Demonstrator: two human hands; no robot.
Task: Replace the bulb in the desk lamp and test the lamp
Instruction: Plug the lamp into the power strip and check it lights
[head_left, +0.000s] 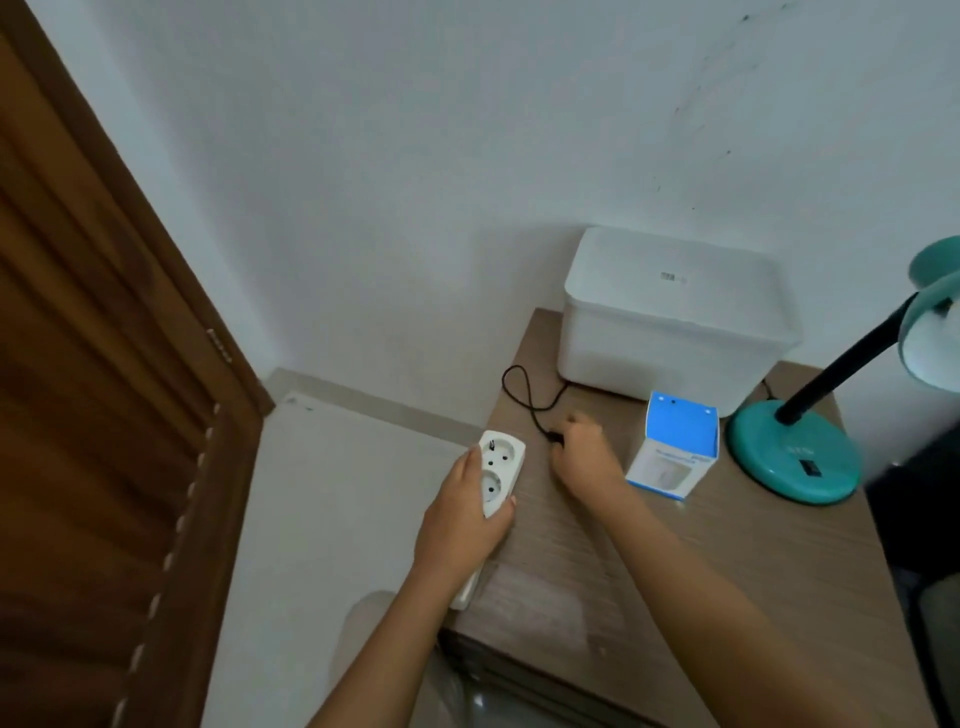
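A teal desk lamp stands at the right of the wooden table (701, 561): round base (792, 457), black neck, shade (935, 332) cut off by the frame edge. Its black cord (524, 395) loops across the table to a black plug (555, 437). My right hand (584, 457) is closed around that plug. My left hand (462, 525) grips a white power strip (497, 475) at the table's left edge, sockets facing up, a short gap from the plug. A blue and white bulb box (675, 447) stands between my right hand and the lamp base.
A white lidded plastic bin (675, 322) sits at the back of the table against the wall. A brown wooden door (104, 415) fills the left side. Pale floor (322, 519) lies between the door and the table. A dark object borders the table's right edge.
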